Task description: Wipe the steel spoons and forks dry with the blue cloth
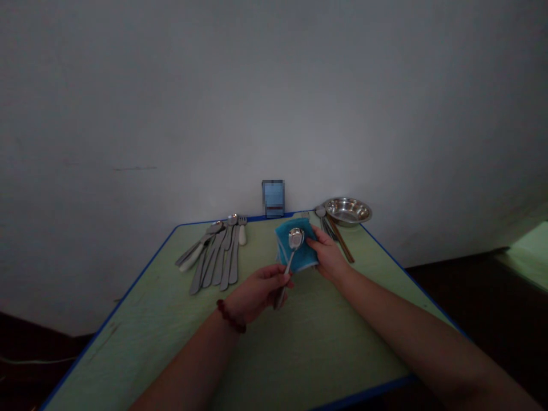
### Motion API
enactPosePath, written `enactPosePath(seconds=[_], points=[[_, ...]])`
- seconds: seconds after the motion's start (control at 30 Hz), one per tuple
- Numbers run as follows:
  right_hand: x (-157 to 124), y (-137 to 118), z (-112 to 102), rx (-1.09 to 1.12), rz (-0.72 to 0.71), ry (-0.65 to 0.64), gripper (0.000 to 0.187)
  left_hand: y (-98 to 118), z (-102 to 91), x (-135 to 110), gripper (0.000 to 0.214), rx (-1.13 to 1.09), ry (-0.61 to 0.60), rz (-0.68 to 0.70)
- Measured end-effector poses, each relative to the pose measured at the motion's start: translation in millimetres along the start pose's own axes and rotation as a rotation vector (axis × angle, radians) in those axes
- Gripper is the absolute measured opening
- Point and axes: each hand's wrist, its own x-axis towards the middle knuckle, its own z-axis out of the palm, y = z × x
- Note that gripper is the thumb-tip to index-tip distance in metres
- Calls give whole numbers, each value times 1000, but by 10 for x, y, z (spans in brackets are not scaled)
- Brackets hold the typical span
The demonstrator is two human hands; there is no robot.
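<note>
My left hand (265,288) pinches the handle of a metal spoon (295,238), its bowl pointing up and away from me. Behind the bowl is a folded blue cloth (285,228), gripped at its right edge by my right hand (327,251), thumb in front. The bowl overlaps the cloth in view; whether they touch I cannot tell. Left of my hands, several pieces of cutlery (220,257) lie in a loose fan, spoons and a white-handled fork (242,231) among them. Beyond my right hand lie a spoon (321,212) and brown chopsticks (342,240).
A shiny metal bowl (349,211) stands at the table's back right corner. A small upright device with a blurred screen (273,198) leans at the back edge by the wall (274,103). The pale green table (274,359) has a blue rim.
</note>
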Motion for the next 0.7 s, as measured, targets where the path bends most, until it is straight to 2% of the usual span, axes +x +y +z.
enactPosePath(seconds=[0.17,0.33,0.7], points=[[5,19,-20,-10,-5,-38,41,17,3,-9,20,-37,-7,-12],[5,29,-23,-24,-4,-29,41,27,-4,-10,22,-48,-40,-12],[-20,42,0,9,42,-46,38,19,-7,-7,18,-85,-32,-22]])
